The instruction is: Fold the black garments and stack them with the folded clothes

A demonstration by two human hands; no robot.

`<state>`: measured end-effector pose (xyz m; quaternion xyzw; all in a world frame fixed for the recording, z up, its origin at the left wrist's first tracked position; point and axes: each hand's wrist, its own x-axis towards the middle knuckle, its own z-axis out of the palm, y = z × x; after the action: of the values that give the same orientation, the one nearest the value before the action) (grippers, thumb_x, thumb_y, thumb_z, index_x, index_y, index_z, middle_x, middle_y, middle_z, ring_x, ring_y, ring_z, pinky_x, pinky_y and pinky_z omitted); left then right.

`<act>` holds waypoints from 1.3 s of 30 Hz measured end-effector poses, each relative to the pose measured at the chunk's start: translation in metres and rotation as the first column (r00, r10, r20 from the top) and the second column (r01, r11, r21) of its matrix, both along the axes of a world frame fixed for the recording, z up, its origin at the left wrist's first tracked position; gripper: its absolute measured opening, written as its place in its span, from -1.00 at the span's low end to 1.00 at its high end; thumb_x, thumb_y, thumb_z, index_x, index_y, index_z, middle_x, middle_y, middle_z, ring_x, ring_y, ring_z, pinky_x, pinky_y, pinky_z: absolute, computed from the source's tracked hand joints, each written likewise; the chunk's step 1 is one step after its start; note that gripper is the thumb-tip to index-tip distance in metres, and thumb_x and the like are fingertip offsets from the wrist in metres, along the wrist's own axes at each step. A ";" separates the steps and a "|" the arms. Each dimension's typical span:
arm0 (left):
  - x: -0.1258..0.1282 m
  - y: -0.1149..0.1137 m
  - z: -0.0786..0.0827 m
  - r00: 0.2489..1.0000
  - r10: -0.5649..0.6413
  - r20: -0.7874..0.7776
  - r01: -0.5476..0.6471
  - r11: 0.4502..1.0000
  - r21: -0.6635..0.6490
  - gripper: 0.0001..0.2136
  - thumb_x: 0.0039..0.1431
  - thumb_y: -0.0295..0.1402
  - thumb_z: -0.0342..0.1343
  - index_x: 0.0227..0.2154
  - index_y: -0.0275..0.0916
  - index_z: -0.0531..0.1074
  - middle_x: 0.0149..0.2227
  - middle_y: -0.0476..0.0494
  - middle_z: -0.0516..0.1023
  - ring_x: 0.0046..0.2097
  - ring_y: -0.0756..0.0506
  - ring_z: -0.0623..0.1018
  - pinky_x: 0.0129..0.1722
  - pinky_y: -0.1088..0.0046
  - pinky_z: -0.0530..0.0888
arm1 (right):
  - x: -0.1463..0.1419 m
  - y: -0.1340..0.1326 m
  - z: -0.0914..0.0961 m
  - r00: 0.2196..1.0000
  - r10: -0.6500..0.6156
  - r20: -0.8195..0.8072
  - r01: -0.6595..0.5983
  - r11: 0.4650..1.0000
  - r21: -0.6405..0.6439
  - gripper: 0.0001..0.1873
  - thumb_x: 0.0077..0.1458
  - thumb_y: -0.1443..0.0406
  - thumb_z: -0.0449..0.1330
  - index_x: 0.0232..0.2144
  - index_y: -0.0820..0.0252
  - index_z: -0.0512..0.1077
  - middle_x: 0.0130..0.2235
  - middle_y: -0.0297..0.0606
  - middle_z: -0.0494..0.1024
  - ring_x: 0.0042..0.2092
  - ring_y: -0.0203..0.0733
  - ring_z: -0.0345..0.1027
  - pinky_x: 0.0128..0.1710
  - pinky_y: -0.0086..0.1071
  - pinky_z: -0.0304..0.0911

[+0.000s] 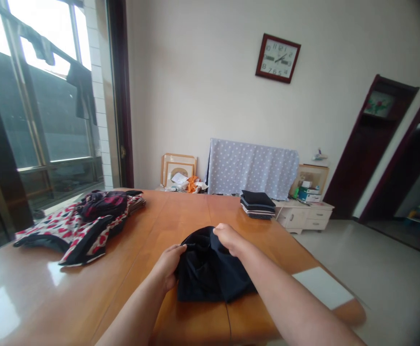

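A dark navy garment (210,274) lies bunched on the wooden table (159,221) just in front of me. My left hand (168,266) grips its left edge, fingers curled round the cloth. My right hand (227,238) pinches the cloth at its far top edge. Both forearms reach in from the bottom of the view.
A heap of red-and-white patterned clothes (83,223) lies on the table's left. A folded stack of dark garments (257,204) sits at the far right edge. A white sheet (321,287) lies near the right corner. Beyond are a covered object (253,168), a low white cabinet (303,216) and a window.
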<state>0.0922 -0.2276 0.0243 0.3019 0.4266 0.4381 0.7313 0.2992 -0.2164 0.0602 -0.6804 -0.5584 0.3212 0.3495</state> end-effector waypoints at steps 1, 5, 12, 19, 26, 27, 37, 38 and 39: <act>-0.001 -0.001 0.001 1.000 -0.004 0.019 0.006 0.999 -0.053 -0.94 0.11 -0.41 0.16 -0.34 -0.26 0.44 -0.45 -0.18 0.60 -0.44 -0.16 0.61 -0.41 0.33 0.56 | -0.008 0.000 0.002 0.997 0.048 -0.058 -0.050 0.998 -0.036 -0.83 0.18 0.22 0.00 -0.40 0.14 0.29 -0.47 -0.33 0.39 -0.46 -0.25 0.31 -0.44 -0.42 0.21; -0.006 -0.005 0.004 0.997 -0.035 0.068 0.049 0.975 -0.217 -0.89 0.15 -0.38 0.12 -0.30 -0.30 0.47 -0.43 -0.27 0.63 -0.41 -0.21 0.63 -0.38 0.28 0.59 | -0.029 -0.007 0.011 0.905 0.263 -0.333 -0.325 0.934 -0.147 -0.82 0.19 0.22 0.04 -0.17 0.11 0.32 -0.29 -0.29 0.51 -0.38 -0.26 0.48 -0.32 -0.32 0.40; -0.023 -0.011 -0.004 0.996 -0.017 0.082 0.037 0.970 -0.241 -0.85 0.11 -0.38 0.18 -0.25 -0.29 0.50 -0.41 -0.22 0.65 -0.36 -0.22 0.65 -0.33 0.28 0.60 | -0.014 -0.018 0.007 0.946 0.147 -0.290 -0.195 0.970 -0.146 -0.67 0.23 0.07 0.07 -0.12 0.17 0.37 -0.25 -0.18 0.56 -0.36 -0.26 0.47 -0.45 -0.47 0.25; -0.034 -0.017 -0.002 0.992 -0.112 0.056 0.120 0.976 -0.180 -0.81 0.03 -0.24 0.27 -0.35 -0.26 0.53 -0.41 -0.24 0.65 -0.34 -0.26 0.65 -0.36 0.26 0.58 | -0.023 -0.050 -0.021 0.982 0.186 0.033 -0.185 0.982 -0.030 -0.72 0.07 0.10 0.25 -0.34 0.22 0.51 -0.46 -0.35 0.47 -0.43 -0.30 0.29 -0.44 -0.46 0.12; -0.030 -0.009 -0.006 0.915 -0.031 -0.401 0.108 0.979 0.171 -0.56 -0.09 0.03 0.33 -0.34 -0.27 0.52 -0.43 -0.17 0.61 -0.33 -0.23 0.61 -0.37 0.36 0.47 | -0.066 -0.091 -0.019 0.832 0.542 -0.117 -0.546 0.838 0.002 -0.60 0.09 0.29 0.16 0.00 0.18 0.49 -0.37 -0.35 0.54 -0.42 -0.32 0.37 -0.38 -0.46 0.23; -0.028 -0.007 -0.009 0.875 0.034 -0.483 0.102 0.963 0.251 -0.56 -0.12 0.01 0.34 -0.34 -0.27 0.52 -0.40 -0.18 0.62 -0.28 -0.24 0.61 -0.35 0.38 0.45 | -0.067 -0.094 -0.016 0.823 0.547 -0.152 -0.552 0.834 0.015 -0.61 0.10 0.29 0.15 -0.01 0.17 0.50 -0.35 -0.33 0.55 -0.42 -0.32 0.39 -0.37 -0.45 0.25; -0.041 0.010 -0.013 0.592 0.317 -0.741 0.161 0.854 0.494 -0.72 -0.09 -0.40 0.22 -0.22 -0.19 0.50 -0.22 -0.21 0.61 -0.10 -0.28 0.55 -0.18 0.38 0.32 | 0.038 -0.079 -0.018 0.946 -0.188 -0.265 0.261 0.925 0.275 -0.61 0.08 0.05 0.16 -0.28 0.26 0.52 -0.36 -0.22 0.54 -0.38 -0.25 0.40 -0.35 -0.40 0.31; -0.046 0.011 -0.012 0.561 0.327 -0.761 0.159 0.859 0.486 -0.74 -0.09 -0.40 0.21 -0.24 -0.18 0.50 -0.24 -0.20 0.61 -0.11 -0.28 0.55 -0.20 0.39 0.32 | 0.048 -0.080 -0.022 0.942 -0.221 -0.253 0.289 0.918 0.273 -0.61 0.07 0.05 0.16 -0.29 0.26 0.52 -0.36 -0.21 0.55 -0.37 -0.23 0.40 -0.34 -0.39 0.31; -0.050 0.012 -0.011 0.546 0.326 -0.771 0.148 0.869 0.472 -0.75 -0.10 -0.41 0.21 -0.27 -0.17 0.49 -0.27 -0.19 0.61 -0.12 -0.28 0.56 -0.21 0.39 0.32 | 0.054 -0.081 -0.026 0.941 -0.240 -0.238 0.300 0.916 0.267 -0.62 0.06 0.05 0.16 -0.30 0.26 0.52 -0.37 -0.21 0.55 -0.37 -0.22 0.41 -0.34 -0.38 0.32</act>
<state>0.0422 -0.2153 0.0134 0.6225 0.6119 0.3719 0.3157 0.3537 -0.2976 0.0338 -0.6545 -0.4628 0.2479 0.5440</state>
